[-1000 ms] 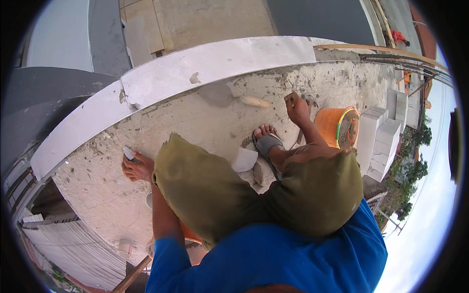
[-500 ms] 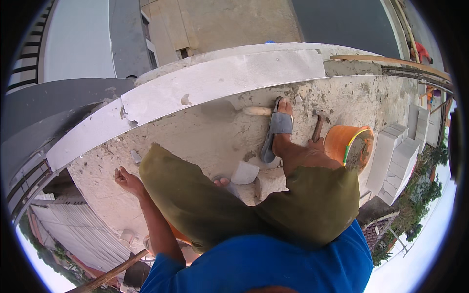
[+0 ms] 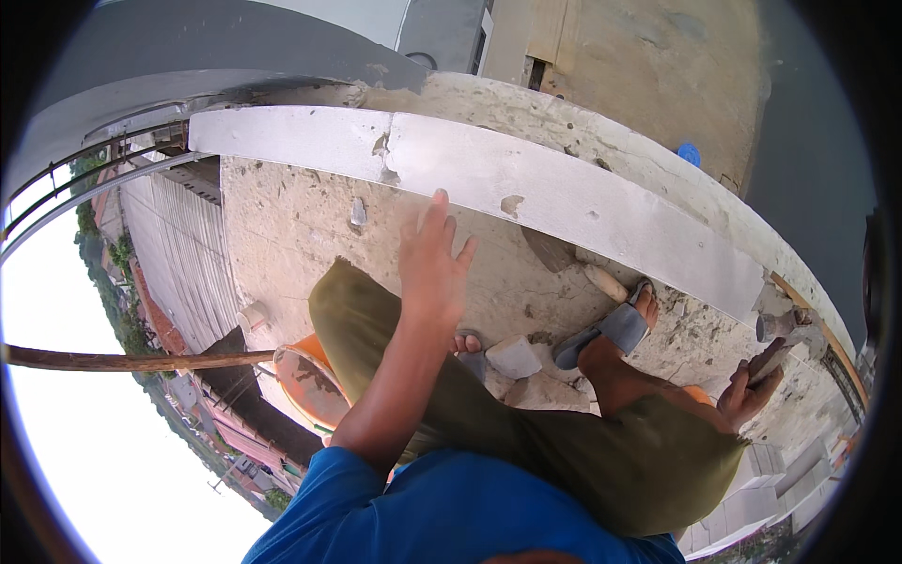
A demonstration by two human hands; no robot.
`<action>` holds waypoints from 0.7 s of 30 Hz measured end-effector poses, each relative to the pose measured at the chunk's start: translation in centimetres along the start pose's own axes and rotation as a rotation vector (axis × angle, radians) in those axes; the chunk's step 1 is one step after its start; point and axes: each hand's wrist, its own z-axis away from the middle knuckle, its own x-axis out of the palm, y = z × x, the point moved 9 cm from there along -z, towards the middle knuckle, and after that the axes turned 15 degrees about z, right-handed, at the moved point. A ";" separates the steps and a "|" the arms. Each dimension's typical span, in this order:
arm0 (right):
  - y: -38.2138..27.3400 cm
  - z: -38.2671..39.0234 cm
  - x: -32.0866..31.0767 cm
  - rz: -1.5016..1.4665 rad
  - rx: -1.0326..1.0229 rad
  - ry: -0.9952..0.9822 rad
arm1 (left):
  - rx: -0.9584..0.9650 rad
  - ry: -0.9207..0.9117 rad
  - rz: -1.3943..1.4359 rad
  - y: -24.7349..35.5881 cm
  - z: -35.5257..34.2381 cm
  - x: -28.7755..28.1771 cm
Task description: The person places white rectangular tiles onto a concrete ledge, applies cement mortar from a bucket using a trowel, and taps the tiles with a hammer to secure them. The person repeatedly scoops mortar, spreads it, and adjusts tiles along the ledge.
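My left hand is stretched out in front of me, fingers apart and nothing in it. Its fingertips reach the near edge of a low row of white blocks; whether they touch it I cannot tell. At the right, my right hand grips the handle of a hammer, held up near the right end of the row. A trowel with a pale wooden handle lies on the floor between my sandalled foot and the blocks, its grey blade partly hidden under the row's edge in this view.
An orange bucket with mortar residue stands at my left, and a wooden pole runs beside it. Broken block pieces lie between my feet. White blocks are stacked at lower right. The slab drops off at the left.
My view has swung left. My left hand has risen from low at the left to the block row and spread its fingers. My right hand has lifted the hammer toward the row's right end.
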 end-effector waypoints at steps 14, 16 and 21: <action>-34.1 -19.3 36.6 0.127 -0.621 -1.066 | 0.219 -0.004 0.047 -0.8 -7.8 1.1; -36.1 -17.1 37.6 0.134 -0.665 -1.187 | 0.283 -0.021 0.044 -0.2 -8.0 0.8; -36.9 -16.8 40.2 0.045 -0.774 -1.193 | 0.358 -0.063 0.082 0.0 -7.8 1.8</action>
